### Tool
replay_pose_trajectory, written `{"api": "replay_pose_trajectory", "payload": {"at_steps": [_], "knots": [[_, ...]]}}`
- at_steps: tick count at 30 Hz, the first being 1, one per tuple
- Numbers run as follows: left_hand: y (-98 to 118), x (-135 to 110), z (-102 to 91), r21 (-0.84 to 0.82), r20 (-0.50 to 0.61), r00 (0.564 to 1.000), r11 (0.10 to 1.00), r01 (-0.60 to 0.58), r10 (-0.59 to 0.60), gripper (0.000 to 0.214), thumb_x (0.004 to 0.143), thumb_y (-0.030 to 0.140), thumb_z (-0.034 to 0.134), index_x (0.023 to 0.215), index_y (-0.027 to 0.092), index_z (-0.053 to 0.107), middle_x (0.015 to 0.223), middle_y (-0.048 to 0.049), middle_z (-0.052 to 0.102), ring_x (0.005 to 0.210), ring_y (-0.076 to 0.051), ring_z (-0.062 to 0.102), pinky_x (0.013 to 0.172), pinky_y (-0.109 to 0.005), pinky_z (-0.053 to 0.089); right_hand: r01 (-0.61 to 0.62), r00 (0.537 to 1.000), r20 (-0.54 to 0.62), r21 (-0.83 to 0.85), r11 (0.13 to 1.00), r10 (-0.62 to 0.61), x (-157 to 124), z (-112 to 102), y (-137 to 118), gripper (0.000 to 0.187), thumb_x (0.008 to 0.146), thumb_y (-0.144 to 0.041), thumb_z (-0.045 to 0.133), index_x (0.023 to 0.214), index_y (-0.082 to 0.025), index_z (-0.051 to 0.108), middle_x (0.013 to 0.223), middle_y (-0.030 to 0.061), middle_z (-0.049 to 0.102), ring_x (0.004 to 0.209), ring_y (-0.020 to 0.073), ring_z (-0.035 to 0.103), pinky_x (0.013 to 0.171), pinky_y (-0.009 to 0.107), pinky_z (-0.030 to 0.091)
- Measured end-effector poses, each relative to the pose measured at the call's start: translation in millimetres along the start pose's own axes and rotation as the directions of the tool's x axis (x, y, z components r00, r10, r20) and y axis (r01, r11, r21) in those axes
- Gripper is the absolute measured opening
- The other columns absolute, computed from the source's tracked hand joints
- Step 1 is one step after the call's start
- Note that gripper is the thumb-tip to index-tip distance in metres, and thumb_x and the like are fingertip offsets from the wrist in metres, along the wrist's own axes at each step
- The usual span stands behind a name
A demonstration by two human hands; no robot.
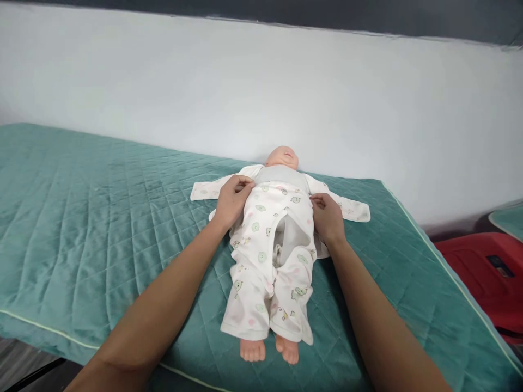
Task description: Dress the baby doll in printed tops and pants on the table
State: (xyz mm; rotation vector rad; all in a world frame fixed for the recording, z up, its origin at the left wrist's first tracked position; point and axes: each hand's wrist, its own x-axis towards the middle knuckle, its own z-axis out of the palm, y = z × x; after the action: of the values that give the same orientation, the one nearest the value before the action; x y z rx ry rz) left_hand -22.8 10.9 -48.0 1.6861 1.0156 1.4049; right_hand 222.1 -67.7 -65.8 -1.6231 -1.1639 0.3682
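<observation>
A baby doll (281, 157) lies on its back, head toward the wall and bare feet toward me. White patterned baby pants (261, 239) cover its legs and reach up to the waist, with an open slit at the crotch. Under the doll a white patterned baby shirt (351, 208) is spread, its sleeves stretched out to both sides. My left hand (235, 198) pinches the pants' waistband at the left side. At the waistband's right side, my right hand (327, 215) has its fingers closed on the edge of the fabric. The doll's grey-white torso shows above the waistband.
A green quilted cover (102, 234) lies over the bed beneath the doll. Behind it rises a white wall (163, 87). Beyond the bed's right edge stands a red plastic object (482, 277), and grey floor shows at lower left.
</observation>
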Motion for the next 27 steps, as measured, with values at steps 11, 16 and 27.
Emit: {"api": "replay_pose_trajectory", "payload": {"at_steps": [11,16,27], "knots": [[5,19,-7.9,-0.030,0.423,0.884,0.978,-0.204,0.197,0.014,0.087,0.034,0.066,0.089,0.021,0.063,0.128,-0.0102,0.060,0.129,-0.023,0.052,0.115,-0.040,0.037,0.240,0.937,0.198,0.240,0.941,-0.289,-1,2,-39,0.016,0.084,-0.036,0.071,0.095,-0.024,0.070,0.103,0.0033,0.065,0.096,0.0197,0.059,0.092,0.036,0.047],[12,24,-4.2,-0.047,0.510,0.847,0.988,-0.147,0.150,0.024,0.081,0.038,0.072,0.080,0.020,0.057,0.129,-0.0092,0.058,0.130,-0.023,0.050,0.113,-0.037,0.037,0.213,0.872,0.420,0.135,0.968,-0.251,14,-8,-41,0.023,0.082,-0.042,0.071,0.089,-0.023,0.060,0.092,0.0009,0.058,0.084,0.0176,0.051,0.083,0.033,0.044],[11,36,-1.5,-0.094,0.547,0.829,0.992,-0.078,0.117,0.025,0.088,0.035,0.061,0.076,0.020,0.044,0.117,-0.0079,0.065,0.111,-0.019,0.058,0.097,-0.032,0.044,0.326,0.822,0.490,0.015,0.945,-0.291,33,-4,-47,0.032,0.088,-0.052,0.059,0.078,-0.023,0.053,0.083,0.0003,0.052,0.077,0.0176,0.046,0.072,0.031,0.038]]}}
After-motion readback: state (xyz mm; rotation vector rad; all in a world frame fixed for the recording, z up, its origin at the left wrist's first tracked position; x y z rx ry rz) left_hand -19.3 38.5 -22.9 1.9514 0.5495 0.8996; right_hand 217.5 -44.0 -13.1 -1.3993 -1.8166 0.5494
